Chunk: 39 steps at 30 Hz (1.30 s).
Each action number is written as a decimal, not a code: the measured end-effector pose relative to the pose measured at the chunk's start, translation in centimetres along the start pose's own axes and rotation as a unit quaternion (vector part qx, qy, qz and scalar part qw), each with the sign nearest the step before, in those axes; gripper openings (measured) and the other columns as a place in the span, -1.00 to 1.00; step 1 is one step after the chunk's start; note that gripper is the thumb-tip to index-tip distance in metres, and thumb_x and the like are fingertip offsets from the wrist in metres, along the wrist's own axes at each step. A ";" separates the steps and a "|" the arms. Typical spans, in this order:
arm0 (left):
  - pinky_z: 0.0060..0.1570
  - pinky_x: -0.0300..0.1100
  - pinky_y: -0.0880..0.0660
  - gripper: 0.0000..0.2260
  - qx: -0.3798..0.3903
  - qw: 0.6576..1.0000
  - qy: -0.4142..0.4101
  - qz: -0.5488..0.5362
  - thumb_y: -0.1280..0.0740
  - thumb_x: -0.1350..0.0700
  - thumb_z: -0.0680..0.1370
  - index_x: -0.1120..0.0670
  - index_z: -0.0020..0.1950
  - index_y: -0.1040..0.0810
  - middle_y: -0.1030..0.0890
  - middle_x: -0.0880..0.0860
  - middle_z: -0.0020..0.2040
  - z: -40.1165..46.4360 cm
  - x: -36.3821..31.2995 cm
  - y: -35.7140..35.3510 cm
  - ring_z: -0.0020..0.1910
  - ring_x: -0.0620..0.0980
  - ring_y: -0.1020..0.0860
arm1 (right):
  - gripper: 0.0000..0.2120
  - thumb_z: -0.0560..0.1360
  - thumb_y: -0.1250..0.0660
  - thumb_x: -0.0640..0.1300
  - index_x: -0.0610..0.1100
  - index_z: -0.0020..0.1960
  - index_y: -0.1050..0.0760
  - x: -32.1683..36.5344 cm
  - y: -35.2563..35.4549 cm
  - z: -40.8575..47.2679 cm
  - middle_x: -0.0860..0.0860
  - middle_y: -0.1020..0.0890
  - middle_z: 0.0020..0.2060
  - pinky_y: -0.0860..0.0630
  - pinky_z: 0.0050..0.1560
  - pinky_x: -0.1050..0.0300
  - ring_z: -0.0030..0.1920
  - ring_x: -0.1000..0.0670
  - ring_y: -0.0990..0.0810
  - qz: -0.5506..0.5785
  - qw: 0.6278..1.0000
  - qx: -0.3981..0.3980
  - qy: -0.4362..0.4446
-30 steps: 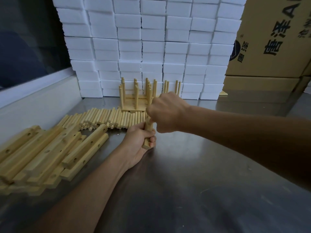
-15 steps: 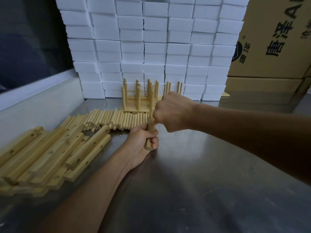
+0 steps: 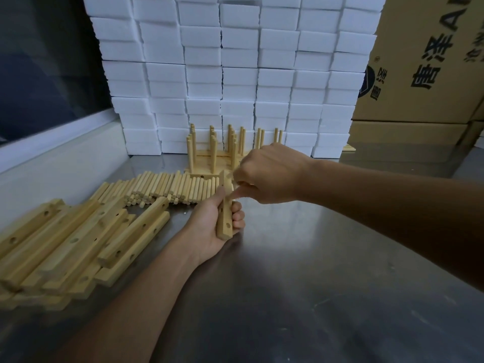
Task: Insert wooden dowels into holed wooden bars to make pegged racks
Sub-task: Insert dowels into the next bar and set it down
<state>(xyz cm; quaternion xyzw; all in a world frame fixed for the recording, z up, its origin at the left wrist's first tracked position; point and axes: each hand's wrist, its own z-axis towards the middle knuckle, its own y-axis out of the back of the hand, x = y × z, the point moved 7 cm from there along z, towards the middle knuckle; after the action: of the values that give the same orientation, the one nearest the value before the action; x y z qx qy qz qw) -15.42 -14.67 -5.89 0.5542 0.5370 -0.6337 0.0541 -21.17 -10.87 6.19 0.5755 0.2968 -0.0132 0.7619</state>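
Left hand (image 3: 209,229) grasping an upright holed bar (image 3: 225,208) on the steel table (image 3: 314,284), right hand (image 3: 269,176) clenched at its top — contents hidden — loose dowels (image 3: 167,188) behind

Seen from head height, facing forward and down, close over the grey brushed-metal table (image 3: 314,284), out to stacked white foam blocks (image 3: 235,74) at far edge.

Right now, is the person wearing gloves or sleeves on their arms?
No. The left hand and the right hand are both bare, with no gloves, rings or watch showing. Both forearms are bare too; no sleeve reaches into view.
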 end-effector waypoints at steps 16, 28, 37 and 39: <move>-0.52 -0.24 -0.27 -0.66 -0.013 0.987 -0.027 -0.159 -0.08 -0.04 0.67 0.19 -0.05 -0.46 -0.33 0.02 -0.40 0.4 -0.8 1.6 -0.50 -0.08 -0.28 | -0.72 0.62 -0.19 0.08 -0.07 0.00 -0.57 -2.1 -8.8 -6.0 0.01 -0.61 -0.22 -0.58 -0.16 0.07 -0.24 0.02 -0.56 0.198 0.937 -0.001 -0.288; -0.50 -0.23 -0.26 -0.59 -0.010 0.987 -0.030 -0.157 -0.10 -0.13 0.65 0.20 -0.08 -0.46 -0.32 0.03 -0.42 0.7 -0.8 1.7 -0.50 -0.06 -0.27 | -0.62 0.54 -0.29 0.16 -0.05 0.24 -0.51 -0.1 -11.3 -0.4 -0.02 -0.58 0.04 -0.58 0.07 -0.05 0.02 -0.04 -0.57 0.332 0.842 -0.073 -0.419; -0.51 -0.21 -0.27 -0.55 -0.009 0.988 -0.031 -0.152 -0.13 -0.19 0.62 0.20 -0.07 -0.48 -0.33 0.04 -0.42 0.8 -0.8 1.8 -0.51 -0.05 -0.30 | -0.79 0.52 -0.40 -0.03 -0.14 0.07 -0.58 -0.5 -10.5 0.1 -0.07 -0.64 -0.06 -0.61 0.04 -0.02 -0.06 -0.08 -0.62 0.355 0.833 -0.022 -0.425; -0.52 -0.21 -0.28 -0.55 -0.010 0.988 -0.032 -0.148 -0.12 -0.19 0.62 0.20 -0.07 -0.48 -0.33 0.04 -0.42 0.8 -0.8 1.8 -0.51 -0.05 -0.30 | -0.77 0.51 -0.42 -0.04 -0.13 0.10 -0.57 -0.7 -10.4 0.1 -0.07 -0.64 -0.05 -0.61 0.06 0.00 -0.04 -0.07 -0.62 0.355 0.828 -0.001 -0.434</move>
<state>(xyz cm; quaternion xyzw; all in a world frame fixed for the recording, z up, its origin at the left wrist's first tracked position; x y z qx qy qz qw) -14.47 -16.45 -6.52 0.4473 0.6177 -0.6466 -0.0177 -25.46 -14.73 -2.52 0.5754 -0.2888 0.0102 0.7651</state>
